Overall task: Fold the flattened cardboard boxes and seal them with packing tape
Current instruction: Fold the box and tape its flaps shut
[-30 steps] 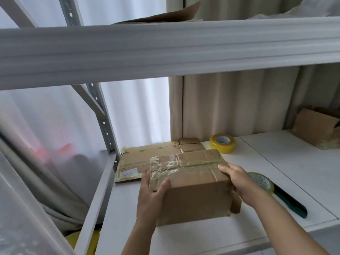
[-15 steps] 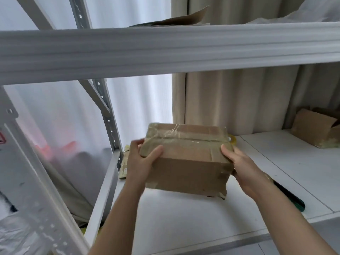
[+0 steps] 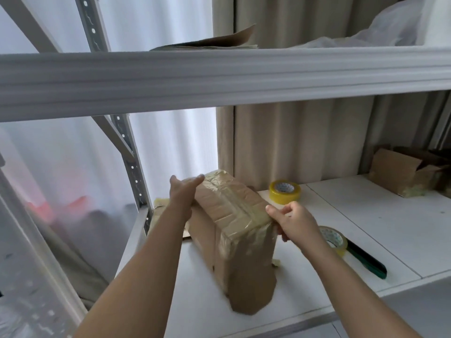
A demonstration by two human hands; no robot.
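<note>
Both hands are on a brown cardboard box sealed with clear packing tape, which stands tilted over the white lower shelf board with its taped face turned up and toward the camera. On the left, the left hand lies flat against the box's far upper-left edge, fingers straight and together, thumb raised apart from them. Whether the box's lower end touches the shelf cannot be told. Behind the left forearm, a flattened brown cardboard sheet with yellowish tape lies on the shelf by the grey perforated upright post. Right of the box, the right hand has its fingers curled and pinches the near right corner of the taped face. Behind that hand, near the beige curtain, stands a yellow roll of packing tape. Just right of the right wrist lies a second tape roll on a dispenser with a dark green handle, flat on the shelf. Farther right, at the shelf's back corner, sits an open brown cardboard box with raised flaps. Above everything runs the grey upper shelf beam, with a flat brown cardboard sheet and a pale crumpled plastic sheet resting on top.
</note>
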